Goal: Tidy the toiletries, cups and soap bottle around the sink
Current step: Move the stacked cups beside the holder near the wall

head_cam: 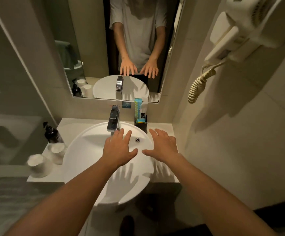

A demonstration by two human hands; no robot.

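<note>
My left hand point(119, 147) and my right hand point(164, 145) hover palm-down over the white sink point(80, 150), fingers spread, holding nothing. A dark pump soap bottle point(52, 133) stands on the counter to the left of the sink. In front of it stand two cups, one point(57, 151) close to the bottle and one point(38, 165) nearer the counter's front edge. A black holder point(141, 124) with toiletry packets point(139, 108) sits behind the sink at the right, against the wall.
A chrome tap point(113, 120) rises at the back of the sink. The mirror point(94, 48) above reflects a person's arms and hands. A wall hair dryer point(240, 31) with a coiled cord point(199, 84) hangs at the right. The counter point(164, 126) is narrow.
</note>
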